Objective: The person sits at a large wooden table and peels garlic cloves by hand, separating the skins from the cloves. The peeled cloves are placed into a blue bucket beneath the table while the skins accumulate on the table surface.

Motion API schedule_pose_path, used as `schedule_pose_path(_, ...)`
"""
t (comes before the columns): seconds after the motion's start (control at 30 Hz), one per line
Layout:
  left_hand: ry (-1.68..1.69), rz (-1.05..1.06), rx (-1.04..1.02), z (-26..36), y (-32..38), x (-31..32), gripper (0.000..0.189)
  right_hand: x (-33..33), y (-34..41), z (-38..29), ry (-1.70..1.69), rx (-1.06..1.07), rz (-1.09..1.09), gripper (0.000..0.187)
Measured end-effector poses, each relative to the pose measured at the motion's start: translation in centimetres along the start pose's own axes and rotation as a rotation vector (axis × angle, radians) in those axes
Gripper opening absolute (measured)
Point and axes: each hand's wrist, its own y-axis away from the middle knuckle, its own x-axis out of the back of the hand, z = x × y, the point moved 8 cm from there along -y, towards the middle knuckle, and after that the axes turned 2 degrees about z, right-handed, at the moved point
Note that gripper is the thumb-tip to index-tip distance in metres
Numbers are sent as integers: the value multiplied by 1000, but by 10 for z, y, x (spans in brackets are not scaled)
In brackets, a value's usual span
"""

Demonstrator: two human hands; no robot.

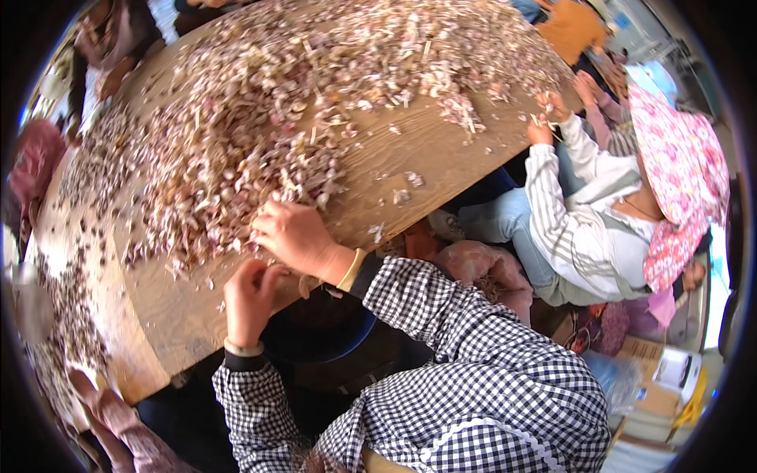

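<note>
A large heap of garlic cloves with loose skins and stalk bits (236, 154) covers much of the wooden table (414, 142) before me. My right hand (298, 236) is at the heap's near edge, its fingers bent against the cloves; what lies between them is hidden. My left hand (249, 301) is just below it at the table's edge, thumb and fingers curled close together, and whether it holds a clove cannot be told. Under the table edge, below my hands, is a dark tub with a blue rim (349, 349).
A co-worker in a pink flowered hat (674, 159) sits on the right, hands over the table. Other people sit around it. A pink sack (488, 266) stands between us. Smaller dark pieces (100, 159) spread over the left side. Cardboard boxes (656, 399) lie at lower right.
</note>
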Motion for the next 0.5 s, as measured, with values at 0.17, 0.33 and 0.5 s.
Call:
schedule_pose_path(0.17, 588, 152, 159, -16, 0, 2, 29, 11, 11, -8, -392, -136, -84, 23)
schedule_pose_path(0.33, 880, 87, 157, -4, -1, -8, 27, 16, 24, -2, -507, -181, -232, 30)
schedule_pose_path(0.5, 818, 57, 181, 2, -6, -20, 24, 4, 34, 8, -772, -205, -353, 35)
